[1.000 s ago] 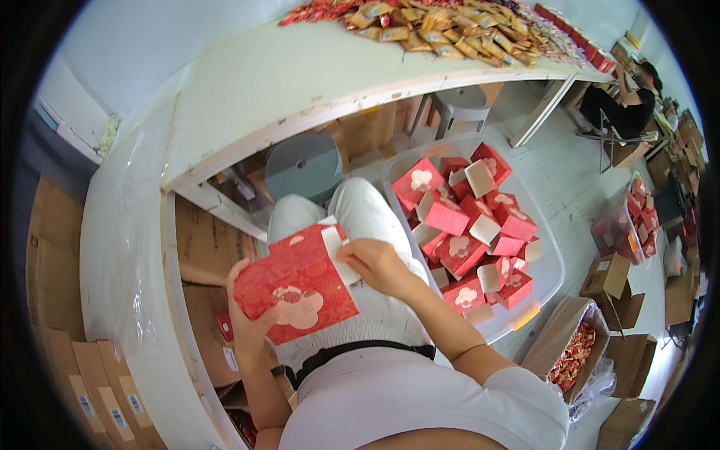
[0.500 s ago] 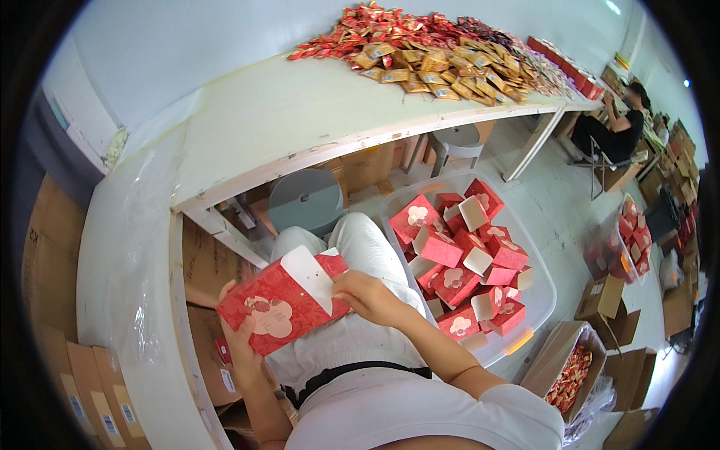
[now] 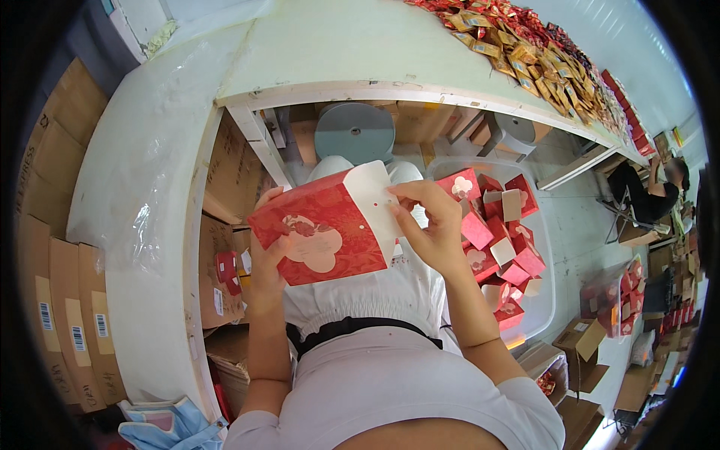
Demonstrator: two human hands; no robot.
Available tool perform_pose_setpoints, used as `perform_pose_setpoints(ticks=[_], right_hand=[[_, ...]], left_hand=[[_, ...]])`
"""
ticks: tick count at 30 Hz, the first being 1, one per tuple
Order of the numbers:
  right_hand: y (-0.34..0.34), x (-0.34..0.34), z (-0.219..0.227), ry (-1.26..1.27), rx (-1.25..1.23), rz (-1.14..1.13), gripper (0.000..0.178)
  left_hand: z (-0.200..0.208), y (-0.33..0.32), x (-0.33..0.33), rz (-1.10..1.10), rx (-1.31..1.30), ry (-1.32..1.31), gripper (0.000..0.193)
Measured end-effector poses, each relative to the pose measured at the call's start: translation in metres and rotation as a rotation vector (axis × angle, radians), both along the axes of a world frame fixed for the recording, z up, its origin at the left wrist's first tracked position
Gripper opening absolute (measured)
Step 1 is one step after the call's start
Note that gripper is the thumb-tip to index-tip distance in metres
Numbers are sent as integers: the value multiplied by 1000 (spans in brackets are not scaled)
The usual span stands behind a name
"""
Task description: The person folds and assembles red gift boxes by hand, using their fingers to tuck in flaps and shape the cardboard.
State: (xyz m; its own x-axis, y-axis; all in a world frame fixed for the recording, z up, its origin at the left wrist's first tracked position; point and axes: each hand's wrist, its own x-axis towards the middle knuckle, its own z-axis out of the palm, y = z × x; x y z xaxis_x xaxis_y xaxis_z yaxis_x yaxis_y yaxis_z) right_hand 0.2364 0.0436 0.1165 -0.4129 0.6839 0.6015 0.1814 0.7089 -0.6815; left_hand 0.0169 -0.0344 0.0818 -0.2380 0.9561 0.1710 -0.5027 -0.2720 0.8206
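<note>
Above my lap is a red carton box [image 3: 341, 225] with a pale flower-shaped panel, tilted, its white-lined end flap [image 3: 373, 196] standing out on the right. My left hand [image 3: 268, 259] grips the box's left end, thumb on the front and the other fingers mostly hidden behind it. With thumb and forefinger, my right hand [image 3: 436, 225] pinches the outer edge of the flap. The inside of the box is out of sight.
A clear plastic tub [image 3: 552, 292] of similar red boxes stands at my right. Ahead are a grey stool [image 3: 354, 135] and a white table [image 3: 322, 56] with heaped sachets [image 3: 544, 64]. Brown cartons [image 3: 71, 315] line the left; a person [image 3: 652, 191] sits far right.
The view has turned, so the table and tub appear farther right. My right hand has gone from the box's open end to the edge of the white flap. My left hand keeps its hold.
</note>
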Motion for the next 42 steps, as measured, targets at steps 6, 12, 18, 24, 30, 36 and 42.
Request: perform_pose_setpoints(ticks=[6, 12, 18, 24, 30, 36, 42], right_hand=[[-6, -4, -1, 147, -285, -56, 13], [8, 43, -82, 154, -761, 153, 7], [39, 101, -137, 1211, -897, -228, 18], [42, 190, -233, 1617, -976, -620, 13], [40, 125, -213, 910, -1105, -580, 20], [11, 36, -167, -535, -259, -531, 26], [-4, 24, -164, -524, -122, -497, 23]], left_hand=[[-10, 1, -5, -35, -15, 54, 80], [-33, 0, 3, -125, -182, 262, 77], [-65, 3, -8, -98, -334, 510, 61], [-100, 25, -24, 59, -199, 1061, 63], [-97, 48, -19, 23, -304, 1602, 89], [-113, 47, -11, -191, -494, 1753, 115], [-134, 40, -16, -199, -464, 1552, 116]])
